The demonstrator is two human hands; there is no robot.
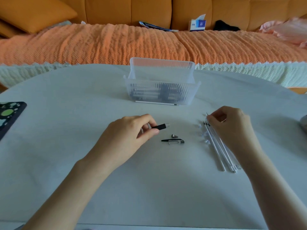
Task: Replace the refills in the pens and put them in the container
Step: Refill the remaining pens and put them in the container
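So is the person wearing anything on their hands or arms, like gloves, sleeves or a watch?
No. The left hand and right hand are bare, without gloves, and I can make out no rings. Both forearms are bare too, with no sleeves, watch or bracelet showing down to the picture's lower edge.

One clear ribbed plastic container (162, 81) is counted; the dark pens (166, 92) inside it are too blurred to be numbered. One thin white refill (156, 102) is seen just in front of the container. Nearer than the container, one black-gripped pen barrel (160, 126), one small metal cone tip (174, 135) and one black clip cap (172, 140) are counted. To the container's front right, at least four long white refills (216, 146) are bundled.
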